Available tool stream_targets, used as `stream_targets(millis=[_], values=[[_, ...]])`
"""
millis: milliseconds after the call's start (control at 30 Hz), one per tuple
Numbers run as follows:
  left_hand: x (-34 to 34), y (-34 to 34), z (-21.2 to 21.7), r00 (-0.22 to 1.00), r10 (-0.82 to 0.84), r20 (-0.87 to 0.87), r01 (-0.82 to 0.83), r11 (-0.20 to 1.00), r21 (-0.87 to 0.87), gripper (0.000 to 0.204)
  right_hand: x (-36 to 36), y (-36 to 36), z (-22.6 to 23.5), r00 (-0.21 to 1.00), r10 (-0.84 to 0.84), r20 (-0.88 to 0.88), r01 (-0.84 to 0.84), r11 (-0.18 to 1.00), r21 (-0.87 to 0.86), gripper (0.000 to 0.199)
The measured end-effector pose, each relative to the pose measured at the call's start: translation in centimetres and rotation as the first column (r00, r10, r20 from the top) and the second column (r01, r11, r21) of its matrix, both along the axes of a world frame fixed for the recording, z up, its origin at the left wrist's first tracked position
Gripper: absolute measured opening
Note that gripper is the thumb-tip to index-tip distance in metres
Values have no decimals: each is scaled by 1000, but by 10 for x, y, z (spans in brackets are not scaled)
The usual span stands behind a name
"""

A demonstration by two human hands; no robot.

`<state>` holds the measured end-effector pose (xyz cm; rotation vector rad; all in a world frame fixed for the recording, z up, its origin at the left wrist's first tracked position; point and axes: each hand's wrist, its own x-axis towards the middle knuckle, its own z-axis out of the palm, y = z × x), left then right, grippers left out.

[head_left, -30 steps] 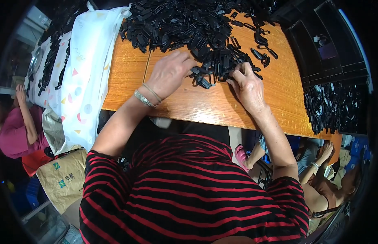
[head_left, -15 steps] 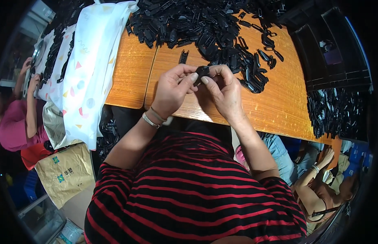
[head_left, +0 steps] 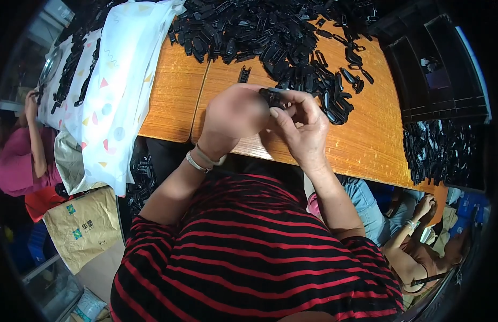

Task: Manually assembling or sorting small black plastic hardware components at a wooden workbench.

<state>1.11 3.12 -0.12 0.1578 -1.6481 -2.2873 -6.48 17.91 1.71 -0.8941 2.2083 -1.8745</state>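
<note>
Over the front of the wooden table, my right hand (head_left: 304, 126) pinches a small black plastic part (head_left: 271, 97) between thumb and fingers. My left hand (head_left: 230, 115) is right beside it, its back toward me. Its fingers are smeared and mostly hidden, so whether they grip the part cannot be made out. A single black plastic frame piece (head_left: 244, 74) lies by itself just beyond my left hand. Past both hands spreads a big heap of similar black plastic pieces (head_left: 249, 32), reaching close to my right fingers.
A white patterned plastic sheet (head_left: 112, 107) hangs over the table's left side. At right stand a black crate (head_left: 431, 64) and another pile of black parts (head_left: 439, 150). One person (head_left: 23, 155) sits at left, another (head_left: 415, 257) at lower right. A brown paper sack (head_left: 88, 228) is at lower left.
My left hand has turned so its back faces up and its fingers are blurred. My right hand has shifted slightly right, still holding the black part, which now shows more openly.
</note>
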Motion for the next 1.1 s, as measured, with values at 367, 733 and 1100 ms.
stream_targets(millis=[367, 733, 1100], values=[[4, 4, -3, 997, 66, 48, -60, 991, -124, 26, -1, 0, -4, 942, 41, -332, -24, 998, 56, 28], [33, 23, -14, 987, 158, 44, -137, 943, -304, 21, 32, -8, -32, 871, -18, -491, 61, 996, 70, 38], [55, 8, -13, 992, 43, 115, -49, 998, 47, 29, 64, -24, -29, 981, 123, -152, -106, 988, 111, 33]])
